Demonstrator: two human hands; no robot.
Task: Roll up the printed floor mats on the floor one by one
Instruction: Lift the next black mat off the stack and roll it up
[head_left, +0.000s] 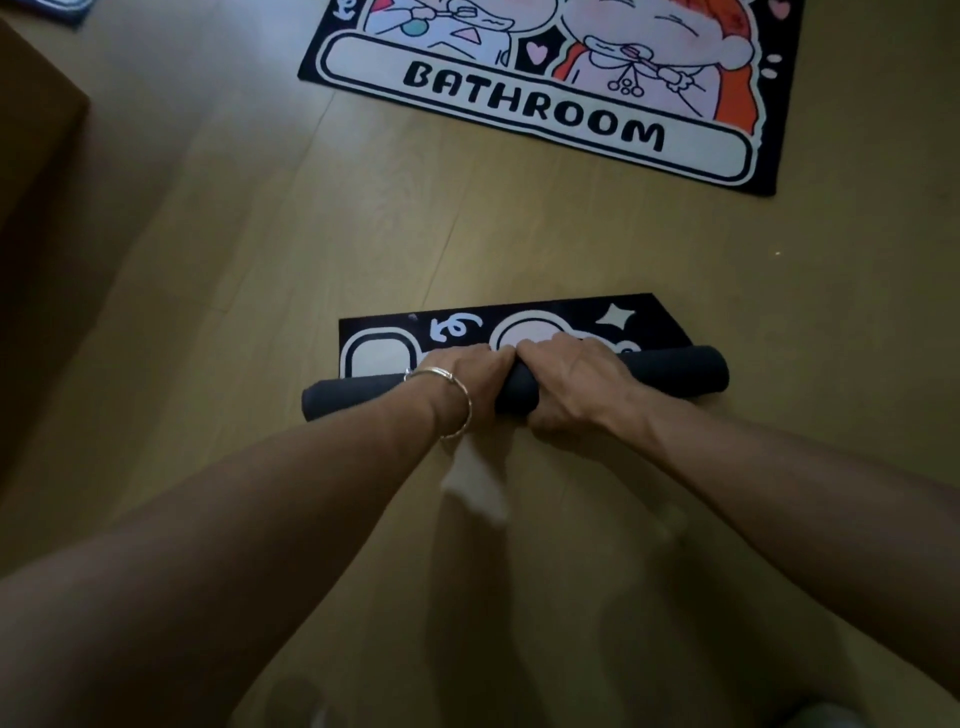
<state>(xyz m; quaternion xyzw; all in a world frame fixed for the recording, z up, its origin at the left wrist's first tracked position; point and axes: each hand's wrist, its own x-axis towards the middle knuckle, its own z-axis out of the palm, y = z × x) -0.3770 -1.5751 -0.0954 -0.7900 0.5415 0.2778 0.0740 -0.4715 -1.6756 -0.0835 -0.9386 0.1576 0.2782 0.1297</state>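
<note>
You are over a pale wooden plank floor (249, 270). At its middle lies a black printed floor mat rolled into a dark grey tube (691, 371), with only a narrow flat strip (545, 312) of white-on-black print showing on the far side. Your left hand (467, 382), with a thin silver bracelet (457, 395) at the wrist, and your right hand (566, 379) sit side by side at the middle of the tube. Both are curled over and gripping it, and the fingertips are hidden behind the roll. Farther off, a flat cartoon mat lettered BATHROOM (535, 114) is cut off by the top edge. At the far left, a brown box-like shape (36, 182) is too dim to identify.
</note>
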